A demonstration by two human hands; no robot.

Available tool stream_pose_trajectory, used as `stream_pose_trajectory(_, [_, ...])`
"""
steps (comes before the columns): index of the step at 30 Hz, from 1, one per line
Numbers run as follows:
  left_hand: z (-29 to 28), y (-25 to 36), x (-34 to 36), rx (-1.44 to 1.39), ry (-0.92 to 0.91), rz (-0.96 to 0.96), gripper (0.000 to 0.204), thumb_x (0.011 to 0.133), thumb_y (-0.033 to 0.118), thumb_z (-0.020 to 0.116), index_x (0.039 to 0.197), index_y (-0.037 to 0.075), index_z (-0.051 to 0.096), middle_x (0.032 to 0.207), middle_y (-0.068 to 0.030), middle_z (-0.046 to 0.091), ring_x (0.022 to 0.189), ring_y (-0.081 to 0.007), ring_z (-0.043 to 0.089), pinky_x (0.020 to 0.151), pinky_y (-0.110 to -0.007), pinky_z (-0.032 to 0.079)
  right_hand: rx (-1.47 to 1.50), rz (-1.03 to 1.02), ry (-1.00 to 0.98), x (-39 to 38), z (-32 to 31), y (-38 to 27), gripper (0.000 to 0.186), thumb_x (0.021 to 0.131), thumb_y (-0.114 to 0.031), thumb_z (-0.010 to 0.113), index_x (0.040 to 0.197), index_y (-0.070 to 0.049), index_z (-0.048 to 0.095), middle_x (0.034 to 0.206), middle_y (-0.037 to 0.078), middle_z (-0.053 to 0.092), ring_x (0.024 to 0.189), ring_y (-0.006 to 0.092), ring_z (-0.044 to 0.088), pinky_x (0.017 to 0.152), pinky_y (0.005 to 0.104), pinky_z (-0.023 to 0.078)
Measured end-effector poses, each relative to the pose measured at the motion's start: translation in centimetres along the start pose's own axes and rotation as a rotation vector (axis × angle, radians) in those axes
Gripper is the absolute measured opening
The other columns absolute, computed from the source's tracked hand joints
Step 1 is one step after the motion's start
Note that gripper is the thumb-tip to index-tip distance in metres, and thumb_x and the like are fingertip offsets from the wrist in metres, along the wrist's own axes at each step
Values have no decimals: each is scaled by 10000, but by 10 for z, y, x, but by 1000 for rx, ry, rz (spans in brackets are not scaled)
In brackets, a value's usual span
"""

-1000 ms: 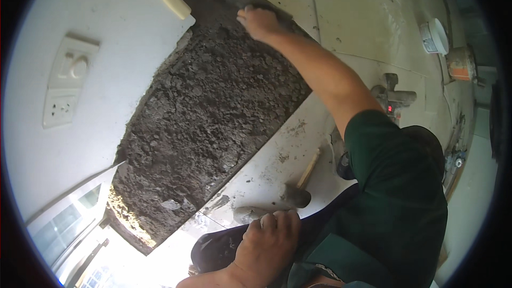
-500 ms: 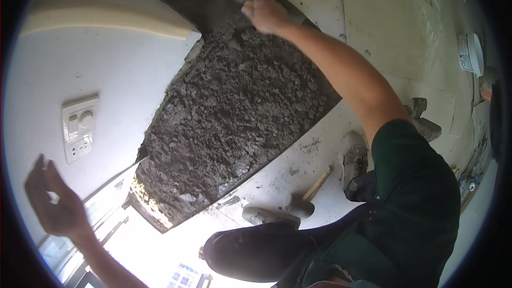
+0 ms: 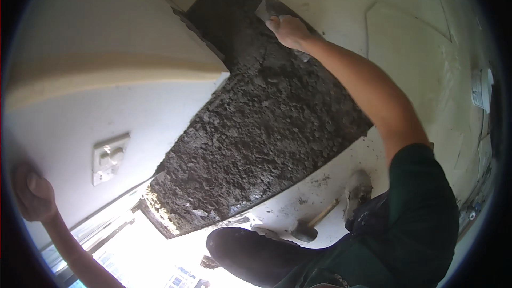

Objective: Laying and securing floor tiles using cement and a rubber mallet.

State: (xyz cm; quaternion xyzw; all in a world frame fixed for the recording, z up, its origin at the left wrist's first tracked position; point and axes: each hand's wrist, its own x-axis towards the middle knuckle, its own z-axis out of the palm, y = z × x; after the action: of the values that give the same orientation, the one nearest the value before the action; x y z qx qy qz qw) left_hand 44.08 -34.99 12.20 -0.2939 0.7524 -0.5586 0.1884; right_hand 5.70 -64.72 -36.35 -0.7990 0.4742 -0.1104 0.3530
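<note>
My right hand (image 3: pixel 289 31) is closed around a flat metal trowel (image 3: pixel 265 8), whose blade lies at the right edge of the smoothed far part of a dark, wet mortar bed (image 3: pixel 256 133). Nearer to me that bed is rough and lumpy. My fingers hide the trowel's handle. At the far left, my left hand (image 3: pixel 34 192) is against the white wall (image 3: pixel 64 112), beside a switch and socket plate (image 3: pixel 110 158). It holds nothing that I can see; its fingers are partly lost in the dark rim.
A mallet with a wooden handle (image 3: pixel 323 213) lies on the pale floor tiles (image 3: pixel 341 176) by my shoe (image 3: pixel 358 192). A white tub (image 3: pixel 481 89) stands at the far right. The wall's corner (image 3: pixel 225 77) juts toward the mortar. Bright light comes in at the lower left.
The view has shifted, so the scene sits farther right and lower. My left hand has gone from spread in the air to the wall. The trowel, blurred before, now shows clearly in my right hand.
</note>
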Motion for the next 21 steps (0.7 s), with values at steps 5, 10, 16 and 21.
stream_pose_trajectory(5, [-23, 11, 19, 5, -63, -3, 400, 1068, 264, 399, 870, 6, 631, 793, -108, 678, 700, -267, 689, 628, -337, 622, -39, -68, -326, -1, 56, -43, 412, 1003, -365, 373, 974, -41, 626, 988, 272, 656, 955, 439, 647, 827, 522, 514])
stream_pose_trajectory(10, [-35, 18, 33, -175, -168, -109, 429, 1071, 299, 378, 868, -13, 591, 780, -135, 640, 676, -300, 642, 604, -366, 581, -137, -118, -399, 5, -1, -33, 425, 1010, -384, 381, 992, -36, 625, 1021, 262, 651, 974, 440, 629, 865, 530, 490])
stream_pose_trajectory(16, [-33, 21, 42, -122, -154, -141, 442, 1073, 331, 342, 956, -32, 568, 746, -127, 602, 608, -254, 582, 532, -337, 529, -264, -207, 182, 148, 2, -61, 301, 980, -214, 449, 1046, 2, 648, 1009, 206, 680, 970, 381, 669, 832, 489, 548])
stream_pose_trajectory(21, [-15, 35, 22, -200, -104, -173, 415, 1068, 331, 389, 907, 3, 587, 716, -95, 598, 580, -220, 561, 497, -309, 497, -407, -264, -199, 117, 47, -36, 267, 961, -158, 456, 1032, 9, 652, 1138, 209, 634, 1057, 357, 640, 896, 465, 530])
